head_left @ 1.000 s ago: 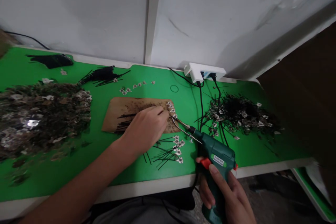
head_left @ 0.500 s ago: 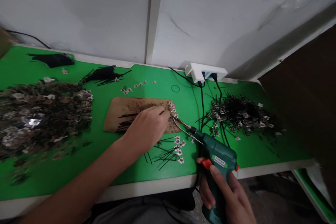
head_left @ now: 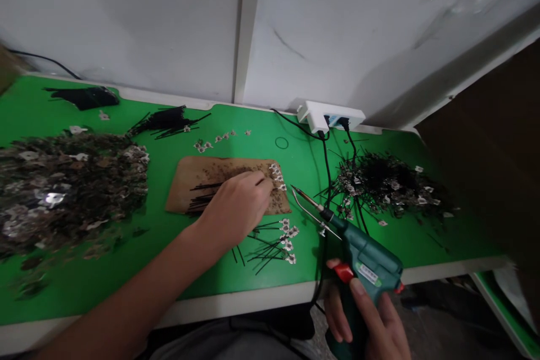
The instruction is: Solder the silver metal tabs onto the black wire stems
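My left hand (head_left: 242, 199) rests over a scorched brown board (head_left: 179, 185), its fingertips pinched on a thin wire that they mostly hide. Beside those fingertips, small silvery metal tabs (head_left: 276, 171) form a row along the board's right end. Black wires (head_left: 201, 201) lie on the board's left part, partly under my hand. My right hand (head_left: 371, 315) grips a green soldering gun (head_left: 371, 259), with the index finger at its red trigger. The gun's tip points up and left, just off the board's right edge, apart from the tabs.
Wires with tabs attached (head_left: 274, 244) lie in front of the board. A large heap of metal tabs (head_left: 71, 191) covers the left; a tangled pile of wired tabs (head_left: 388, 180) lies right. Black wire bundles (head_left: 166, 119) and a white power strip (head_left: 331, 116) sit along the back.
The soldering gun in my right hand has moved right and slightly down, its tip leaving the tabs on the board. My left hand stays almost still.
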